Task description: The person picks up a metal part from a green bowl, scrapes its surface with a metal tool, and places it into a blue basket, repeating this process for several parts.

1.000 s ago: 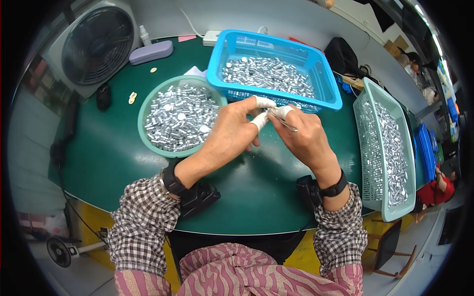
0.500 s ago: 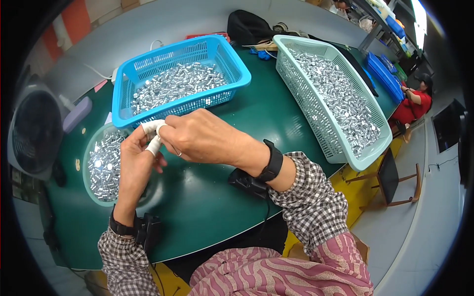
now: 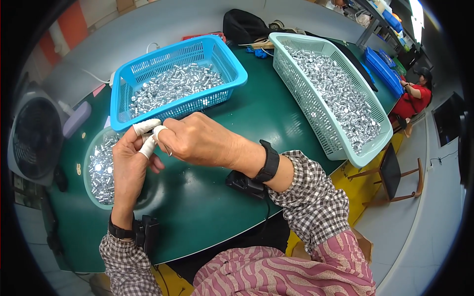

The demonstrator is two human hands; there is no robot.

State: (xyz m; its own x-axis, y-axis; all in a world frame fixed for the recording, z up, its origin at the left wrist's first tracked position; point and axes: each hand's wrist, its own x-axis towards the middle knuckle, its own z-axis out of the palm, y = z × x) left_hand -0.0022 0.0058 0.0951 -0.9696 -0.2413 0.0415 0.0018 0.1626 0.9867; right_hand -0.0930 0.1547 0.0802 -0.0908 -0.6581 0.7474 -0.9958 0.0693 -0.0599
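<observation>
My left hand (image 3: 129, 160) and my right hand (image 3: 200, 138) meet fingertip to fingertip in front of the blue basket. White coverings wrap the thumb and index finger of the left and a fingertip of the right. Both hands are closed in a pinch; whatever sits between the fingers is hidden or too small to name. Partly behind my left hand stands a round pale green bowl (image 3: 87, 180) of small shiny metal parts (image 3: 101, 170). Just beyond the hands is the blue plastic basket (image 3: 239, 79), holding many similar parts (image 3: 177, 84).
On the right lies a long pale green basket (image 3: 301, 101) filled with metal parts. A fan (image 3: 37, 133) stands at the left, near a lilac object (image 3: 77, 119). Black cloth (image 3: 244, 25) lies at the back. A person in red (image 3: 414, 101) sits far right, beyond a chair (image 3: 390, 172).
My hands have shifted slightly left, and the left thumb and index tips are a little farther from the right fingers. The baskets and bowl stay in place.
</observation>
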